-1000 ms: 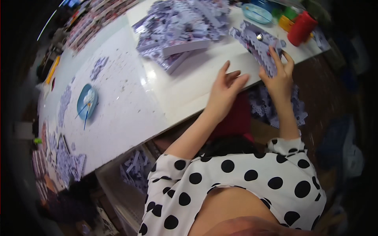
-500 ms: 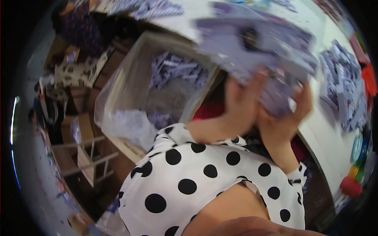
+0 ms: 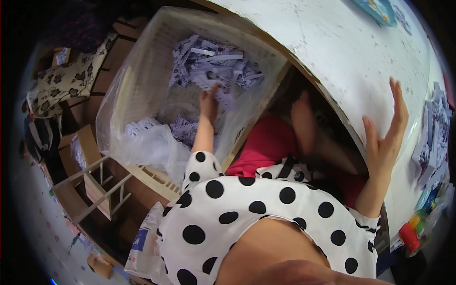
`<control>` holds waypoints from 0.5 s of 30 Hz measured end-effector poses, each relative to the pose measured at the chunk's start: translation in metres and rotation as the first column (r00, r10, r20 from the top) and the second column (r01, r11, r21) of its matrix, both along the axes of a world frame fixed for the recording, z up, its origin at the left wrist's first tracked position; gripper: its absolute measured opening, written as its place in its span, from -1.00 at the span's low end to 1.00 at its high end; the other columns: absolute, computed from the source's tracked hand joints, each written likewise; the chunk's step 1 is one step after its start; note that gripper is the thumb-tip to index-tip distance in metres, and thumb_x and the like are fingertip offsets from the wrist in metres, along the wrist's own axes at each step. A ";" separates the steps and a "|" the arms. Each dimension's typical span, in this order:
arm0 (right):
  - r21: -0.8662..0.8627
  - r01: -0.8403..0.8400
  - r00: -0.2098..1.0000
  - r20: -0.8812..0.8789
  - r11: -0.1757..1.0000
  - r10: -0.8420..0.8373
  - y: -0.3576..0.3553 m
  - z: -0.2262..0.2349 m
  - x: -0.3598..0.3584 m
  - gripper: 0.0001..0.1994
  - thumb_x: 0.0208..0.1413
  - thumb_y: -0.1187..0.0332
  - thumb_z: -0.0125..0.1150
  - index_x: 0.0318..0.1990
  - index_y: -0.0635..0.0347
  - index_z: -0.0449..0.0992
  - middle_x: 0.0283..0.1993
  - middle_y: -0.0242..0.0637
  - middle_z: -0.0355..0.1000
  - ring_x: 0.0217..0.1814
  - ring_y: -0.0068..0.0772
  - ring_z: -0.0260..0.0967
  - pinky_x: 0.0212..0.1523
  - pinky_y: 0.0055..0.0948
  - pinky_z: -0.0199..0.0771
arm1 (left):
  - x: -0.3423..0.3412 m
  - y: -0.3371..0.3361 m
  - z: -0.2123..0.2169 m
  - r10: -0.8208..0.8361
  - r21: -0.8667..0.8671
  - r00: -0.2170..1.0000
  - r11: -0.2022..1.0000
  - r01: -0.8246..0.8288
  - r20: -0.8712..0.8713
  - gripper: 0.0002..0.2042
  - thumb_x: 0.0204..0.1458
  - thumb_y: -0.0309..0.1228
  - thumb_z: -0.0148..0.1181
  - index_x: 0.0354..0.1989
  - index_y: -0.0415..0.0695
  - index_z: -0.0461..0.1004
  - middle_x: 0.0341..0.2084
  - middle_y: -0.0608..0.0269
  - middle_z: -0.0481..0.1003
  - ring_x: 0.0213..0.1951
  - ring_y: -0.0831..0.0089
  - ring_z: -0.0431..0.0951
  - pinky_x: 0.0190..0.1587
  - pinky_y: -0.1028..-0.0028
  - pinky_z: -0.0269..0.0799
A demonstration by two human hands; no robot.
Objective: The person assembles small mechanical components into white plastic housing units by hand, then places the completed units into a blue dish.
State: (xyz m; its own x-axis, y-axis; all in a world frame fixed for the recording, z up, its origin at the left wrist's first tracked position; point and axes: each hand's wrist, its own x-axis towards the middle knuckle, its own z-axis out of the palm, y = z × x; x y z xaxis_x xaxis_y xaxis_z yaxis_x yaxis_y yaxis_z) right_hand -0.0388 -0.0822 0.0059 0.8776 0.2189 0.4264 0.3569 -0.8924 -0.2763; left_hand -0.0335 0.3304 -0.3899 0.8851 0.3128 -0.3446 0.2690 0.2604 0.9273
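Lavender cut-out piece (image 3: 213,76) at the fingertips of the left hand (image 3: 208,107), inside a plastic-lined crate (image 3: 159,180).
Cannot tell whether the fingers grasp or merely touch it; similar pieces (image 3: 186,54) lie around. Right hand (image 3: 387,142), empty, fingers spread, near the white table (image 3: 327,52) edge.

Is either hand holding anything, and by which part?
The left hand is at the near edge of a lavender piece, grip unclear; the right hand is empty.

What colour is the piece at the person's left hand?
The piece at the left hand is pale purple, seen best in the head view.
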 end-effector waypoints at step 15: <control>-0.264 0.082 0.964 -0.224 0.961 -0.144 -0.001 -0.007 0.002 -0.10 0.15 -0.40 -0.20 0.36 0.24 0.14 0.35 0.03 0.20 0.45 0.09 0.05 0.41 0.02 -0.01 | 0.028 -0.123 -0.167 -0.189 0.156 0.951 0.960 0.231 -0.246 -0.59 0.18 -0.24 0.17 0.09 -0.26 0.39 -0.05 0.10 0.50 -0.10 0.30 0.52 -0.03 0.37 0.42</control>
State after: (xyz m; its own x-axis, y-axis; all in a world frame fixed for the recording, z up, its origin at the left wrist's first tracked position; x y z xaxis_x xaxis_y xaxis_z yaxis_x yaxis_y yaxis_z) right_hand -0.0372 -0.0829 -0.0015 0.9720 0.1843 0.1454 0.2003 -0.9742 -0.1037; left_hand -0.0052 0.2075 -0.5574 0.8424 0.2041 -0.4988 0.5080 0.0084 0.8613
